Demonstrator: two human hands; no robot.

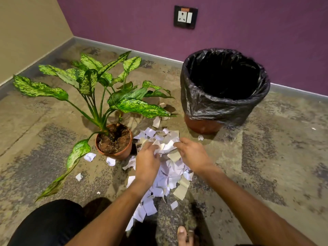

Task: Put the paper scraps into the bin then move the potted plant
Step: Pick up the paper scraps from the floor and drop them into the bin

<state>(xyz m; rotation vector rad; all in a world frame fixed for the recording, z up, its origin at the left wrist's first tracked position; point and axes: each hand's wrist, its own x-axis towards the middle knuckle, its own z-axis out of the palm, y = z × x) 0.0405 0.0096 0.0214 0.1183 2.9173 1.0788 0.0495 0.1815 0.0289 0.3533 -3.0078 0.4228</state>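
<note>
Head view: we are reaching both hands into the paper scraps (165, 174) heaped on the floor (266, 166) between the potted plant (114, 139) and us. Our left hand (147, 164) and right hand (192, 155) are curling their fingers around a bunch at the heap's far end, gathering from both sides to lift more at once. One bin (200, 96), black-lined, is standing open beyond. We are counting one plant; scraps are too many to count.

Probably home room corner: purple wall (248, 23), wall socket (185, 17), speckled floor (275, 157).
</note>
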